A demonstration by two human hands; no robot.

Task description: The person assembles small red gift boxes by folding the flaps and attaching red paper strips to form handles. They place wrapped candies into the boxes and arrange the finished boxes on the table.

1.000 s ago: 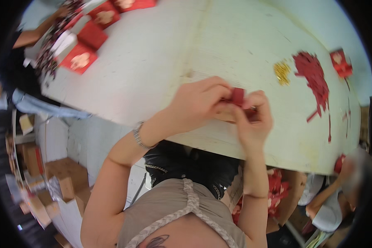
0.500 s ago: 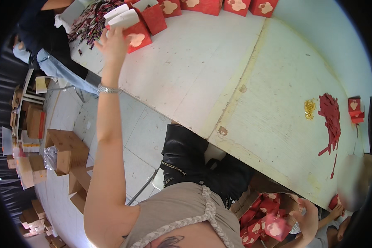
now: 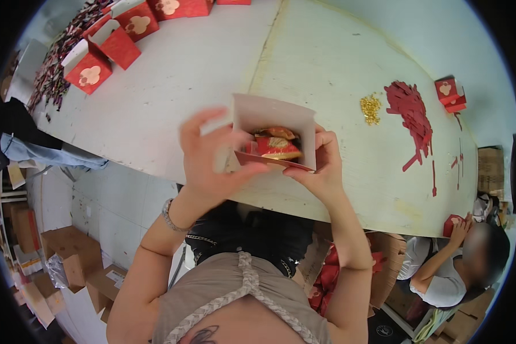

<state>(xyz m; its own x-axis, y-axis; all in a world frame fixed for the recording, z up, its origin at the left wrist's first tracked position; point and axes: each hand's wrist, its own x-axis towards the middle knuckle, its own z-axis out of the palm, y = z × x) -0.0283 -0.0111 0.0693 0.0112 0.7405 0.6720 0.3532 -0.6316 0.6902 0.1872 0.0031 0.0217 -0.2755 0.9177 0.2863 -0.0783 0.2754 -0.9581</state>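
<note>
Over the table's near edge, a small box (image 3: 274, 109) is held up with its open top toward me and its pale inside showing. Within it lie several shiny red and gold wrapped packets (image 3: 278, 148). My right hand (image 3: 325, 169) grips its right wall, thumb at the near corner. At the left side my left hand (image 3: 209, 163) is open, its fingers spread and partly blurred, and its thumb lies by the box's near edge. Whether that thumb touches the box I cannot tell.
Open red boxes (image 3: 89, 74) stand at the far left beside a heap of small dark wrapped pieces (image 3: 63, 57). Gold bits (image 3: 371, 109), dark red strips (image 3: 410, 112) and small red boxes (image 3: 448, 92) sit rightward. Below the table edge is a carton (image 3: 391, 266); a person (image 3: 441, 281) sits right.
My left hand has come back from the red boxes at the far left. My right hand has risen from the carton of red boxes to a box with packets. The view has swung leftward.
</note>
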